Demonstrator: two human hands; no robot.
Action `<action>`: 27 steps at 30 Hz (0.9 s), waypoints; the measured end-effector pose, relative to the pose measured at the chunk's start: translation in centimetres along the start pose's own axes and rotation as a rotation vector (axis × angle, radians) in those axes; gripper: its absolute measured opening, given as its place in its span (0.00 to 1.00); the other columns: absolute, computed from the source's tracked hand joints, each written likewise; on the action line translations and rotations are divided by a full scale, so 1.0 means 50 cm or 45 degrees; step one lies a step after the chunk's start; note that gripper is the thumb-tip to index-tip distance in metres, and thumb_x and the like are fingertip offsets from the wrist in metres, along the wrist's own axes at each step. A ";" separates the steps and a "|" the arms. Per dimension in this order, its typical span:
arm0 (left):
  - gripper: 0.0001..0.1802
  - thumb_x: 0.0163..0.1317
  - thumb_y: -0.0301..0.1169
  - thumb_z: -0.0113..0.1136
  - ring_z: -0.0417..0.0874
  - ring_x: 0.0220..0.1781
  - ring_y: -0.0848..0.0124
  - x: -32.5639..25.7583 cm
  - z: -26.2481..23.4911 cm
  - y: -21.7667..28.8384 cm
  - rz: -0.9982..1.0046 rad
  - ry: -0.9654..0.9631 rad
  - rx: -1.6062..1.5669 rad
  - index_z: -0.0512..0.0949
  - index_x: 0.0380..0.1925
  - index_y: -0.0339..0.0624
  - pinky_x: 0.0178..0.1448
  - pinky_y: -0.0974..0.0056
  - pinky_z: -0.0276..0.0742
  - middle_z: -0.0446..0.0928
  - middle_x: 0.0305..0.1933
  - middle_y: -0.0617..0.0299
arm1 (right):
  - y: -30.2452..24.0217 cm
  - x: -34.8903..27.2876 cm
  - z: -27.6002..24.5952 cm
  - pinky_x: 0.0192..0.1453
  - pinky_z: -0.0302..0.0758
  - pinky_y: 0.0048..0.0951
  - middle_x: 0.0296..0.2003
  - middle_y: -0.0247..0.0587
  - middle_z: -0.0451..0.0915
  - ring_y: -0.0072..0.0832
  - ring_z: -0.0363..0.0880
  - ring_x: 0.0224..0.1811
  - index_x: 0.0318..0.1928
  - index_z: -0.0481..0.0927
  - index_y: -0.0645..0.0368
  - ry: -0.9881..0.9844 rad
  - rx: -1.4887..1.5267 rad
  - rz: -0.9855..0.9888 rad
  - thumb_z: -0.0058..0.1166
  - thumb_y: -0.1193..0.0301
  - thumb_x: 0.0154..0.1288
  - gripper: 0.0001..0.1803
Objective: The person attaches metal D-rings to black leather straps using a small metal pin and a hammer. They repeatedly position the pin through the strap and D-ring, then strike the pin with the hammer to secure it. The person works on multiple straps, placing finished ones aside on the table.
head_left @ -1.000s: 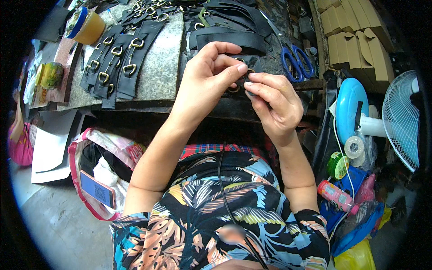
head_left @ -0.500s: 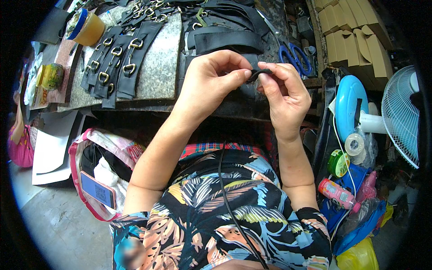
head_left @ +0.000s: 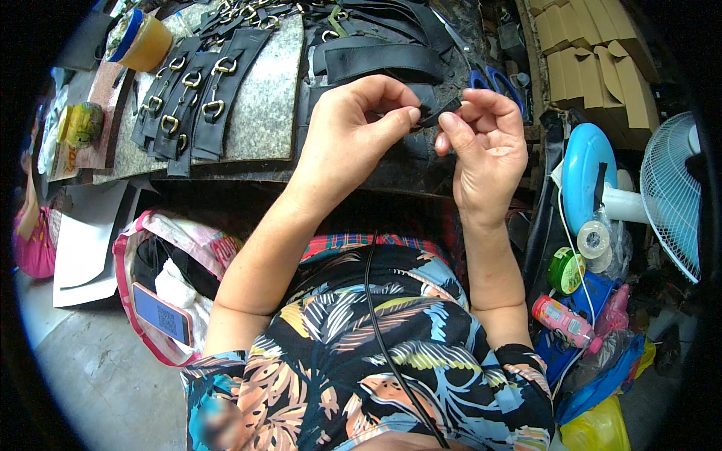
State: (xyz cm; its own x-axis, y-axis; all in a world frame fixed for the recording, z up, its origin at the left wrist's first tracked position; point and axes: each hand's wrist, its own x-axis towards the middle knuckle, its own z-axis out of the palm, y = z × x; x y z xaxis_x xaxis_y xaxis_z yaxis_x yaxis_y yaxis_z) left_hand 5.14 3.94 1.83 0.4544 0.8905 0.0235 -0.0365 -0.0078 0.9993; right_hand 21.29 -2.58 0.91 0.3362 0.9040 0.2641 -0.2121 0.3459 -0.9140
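Note:
Over the near edge of the workbench, my left hand [head_left: 359, 124] pinches a short, narrow black strap [head_left: 445, 110] between thumb and forefinger. The strap looks like leather or webbing; its left part is hidden by the fingers. My right hand [head_left: 490, 146] is at the strap's free end, palm turned up, its thumb and fingers apart and loosely curled. Whether the right thumb touches the strap, I cannot tell. Beyond my hands lie wide black straps [head_left: 383, 65]. Left of them, black straps with brass-coloured D-rings [head_left: 214, 111] rest on a grey speckled slab [head_left: 263, 113].
Blue-handled scissors [head_left: 502, 86] lie beyond my right hand. A blue-lidded tub [head_left: 147, 46] and a yellow jar [head_left: 81, 125] stand on the left. At right are cardboard boxes [head_left: 598, 79] and a fan [head_left: 673, 195]. A bag with a phone [head_left: 162, 313] sits below the bench.
My right hand has shifted slightly right and its fingers have spread from their pinch on the strap. The left hand keeps its pinch, and more of the strap's end shows.

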 end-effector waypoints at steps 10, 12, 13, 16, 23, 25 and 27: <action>0.08 0.67 0.26 0.68 0.81 0.39 0.82 0.004 -0.001 -0.006 -0.042 -0.047 -0.019 0.85 0.42 0.33 0.45 0.74 0.76 0.84 0.37 0.68 | 0.004 -0.006 -0.009 0.48 0.80 0.20 0.43 0.33 0.82 0.17 0.82 0.42 0.52 0.78 0.61 -0.132 -0.227 -0.032 0.68 0.85 0.64 0.19; 0.08 0.66 0.27 0.68 0.81 0.38 0.82 0.005 0.002 -0.008 -0.043 -0.042 -0.011 0.85 0.42 0.33 0.44 0.73 0.77 0.85 0.36 0.67 | 0.008 -0.006 -0.008 0.49 0.80 0.20 0.43 0.34 0.82 0.17 0.82 0.43 0.55 0.76 0.60 -0.109 -0.228 -0.020 0.68 0.85 0.64 0.22; 0.09 0.65 0.28 0.67 0.82 0.36 0.81 0.005 0.003 -0.008 -0.023 -0.022 -0.018 0.86 0.41 0.33 0.42 0.73 0.77 0.85 0.35 0.65 | 0.009 -0.006 -0.008 0.49 0.80 0.20 0.42 0.33 0.82 0.17 0.82 0.42 0.56 0.75 0.60 -0.113 -0.210 -0.033 0.68 0.85 0.64 0.23; 0.09 0.66 0.27 0.68 0.81 0.37 0.81 0.007 0.002 -0.008 -0.037 -0.042 0.012 0.86 0.43 0.33 0.43 0.73 0.77 0.85 0.36 0.66 | 0.007 -0.003 -0.010 0.47 0.81 0.20 0.41 0.36 0.83 0.18 0.83 0.41 0.60 0.73 0.60 -0.131 -0.362 -0.101 0.69 0.85 0.63 0.27; 0.09 0.67 0.26 0.68 0.81 0.39 0.81 0.008 -0.001 -0.001 -0.068 -0.057 0.022 0.85 0.45 0.33 0.46 0.74 0.78 0.85 0.38 0.67 | -0.003 -0.006 -0.014 0.45 0.82 0.20 0.37 0.36 0.87 0.18 0.86 0.38 0.57 0.75 0.61 -0.119 -0.695 -0.276 0.69 0.83 0.64 0.23; 0.09 0.67 0.26 0.68 0.82 0.40 0.81 0.007 -0.001 -0.001 -0.061 -0.072 0.051 0.85 0.45 0.33 0.46 0.74 0.78 0.85 0.38 0.67 | -0.002 -0.006 -0.013 0.44 0.82 0.20 0.36 0.36 0.87 0.18 0.86 0.37 0.57 0.76 0.61 -0.116 -0.706 -0.295 0.69 0.82 0.64 0.23; 0.09 0.67 0.25 0.68 0.82 0.40 0.81 0.007 -0.001 -0.001 -0.060 -0.087 0.057 0.85 0.45 0.33 0.46 0.74 0.78 0.85 0.38 0.67 | -0.002 -0.004 -0.014 0.43 0.81 0.20 0.35 0.35 0.87 0.17 0.85 0.37 0.56 0.75 0.61 -0.114 -0.742 -0.298 0.70 0.82 0.64 0.23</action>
State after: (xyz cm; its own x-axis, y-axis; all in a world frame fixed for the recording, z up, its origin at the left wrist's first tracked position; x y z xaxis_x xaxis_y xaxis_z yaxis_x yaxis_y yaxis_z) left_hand 5.26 4.29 1.78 0.5146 0.8571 -0.0234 0.0254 0.0121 0.9996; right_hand 21.87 -2.95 0.73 0.2297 0.8471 0.4792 0.4006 0.3664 -0.8398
